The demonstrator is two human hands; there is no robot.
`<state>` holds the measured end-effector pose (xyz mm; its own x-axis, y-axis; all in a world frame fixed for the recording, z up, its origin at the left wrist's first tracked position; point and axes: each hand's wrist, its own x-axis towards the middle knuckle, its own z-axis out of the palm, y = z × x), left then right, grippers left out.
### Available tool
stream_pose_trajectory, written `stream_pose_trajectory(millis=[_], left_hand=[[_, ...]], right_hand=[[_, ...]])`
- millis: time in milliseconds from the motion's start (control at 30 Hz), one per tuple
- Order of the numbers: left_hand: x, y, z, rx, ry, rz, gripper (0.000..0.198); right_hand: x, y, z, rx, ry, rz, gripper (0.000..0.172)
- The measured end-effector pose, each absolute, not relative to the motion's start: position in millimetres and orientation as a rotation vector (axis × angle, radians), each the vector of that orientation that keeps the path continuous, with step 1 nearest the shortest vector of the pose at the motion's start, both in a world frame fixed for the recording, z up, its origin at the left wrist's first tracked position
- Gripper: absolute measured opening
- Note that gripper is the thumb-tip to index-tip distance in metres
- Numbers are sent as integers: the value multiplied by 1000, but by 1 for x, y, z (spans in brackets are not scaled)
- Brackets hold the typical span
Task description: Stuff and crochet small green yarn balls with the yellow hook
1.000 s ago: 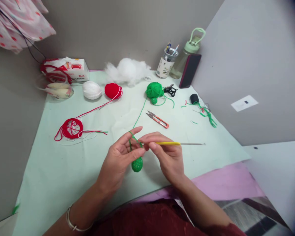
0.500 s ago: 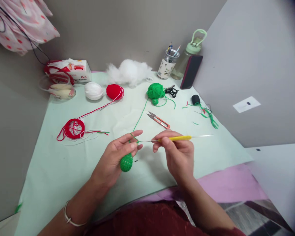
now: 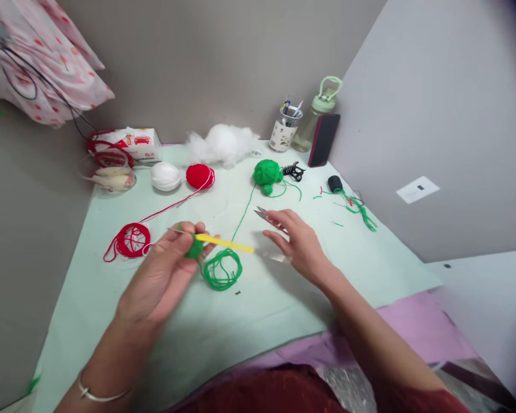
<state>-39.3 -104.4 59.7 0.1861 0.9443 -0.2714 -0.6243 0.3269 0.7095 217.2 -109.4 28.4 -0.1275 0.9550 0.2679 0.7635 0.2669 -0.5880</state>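
My left hand [image 3: 159, 275] is closed around a crochet hook [image 3: 226, 243] with a yellow handle and a small green crocheted piece [image 3: 194, 248]. The hook's metal tip points left past my fingers. Thumb and fingers apart, my right hand [image 3: 298, 244] is over the thread snips [image 3: 260, 213], whose blades point left while the fingers partly cover their handle. A loose coil of green yarn [image 3: 222, 269] lies on the table beside my left hand. From the green yarn ball [image 3: 266, 171], a strand runs toward the coil.
Red yarn [image 3: 131, 240] lies coiled at the left, with a red ball [image 3: 200, 176] and a white ball [image 3: 165, 176] behind. White stuffing [image 3: 223, 144], a pen cup [image 3: 286, 129], a bottle [image 3: 312, 120] and a phone [image 3: 324, 140] line the back. Yarn scraps [image 3: 363, 215] lie right.
My left hand has moved left and now holds the crochet hook too. My right hand has let go of the hook and reached to the thread snips. The green coil has come into view.
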Motion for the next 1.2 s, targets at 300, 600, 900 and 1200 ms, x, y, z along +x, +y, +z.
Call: stream_pose_trajectory(millis=[300, 600, 900, 1200], left_hand=[[-68, -92, 71, 716, 516, 1179, 28], [-61, -96, 66, 776, 498, 1068, 26], [-55, -98, 62, 724, 528, 1035, 27], [-17, -86, 49, 332, 848, 1132, 33]], right_hand=[[241, -61, 4, -1896, -2161, 315, 27], [201, -91, 64, -1113, -2189, 805, 35], [173, -90, 65, -984, -2427, 613, 34], [199, -89, 37, -985, -2289, 180, 94]])
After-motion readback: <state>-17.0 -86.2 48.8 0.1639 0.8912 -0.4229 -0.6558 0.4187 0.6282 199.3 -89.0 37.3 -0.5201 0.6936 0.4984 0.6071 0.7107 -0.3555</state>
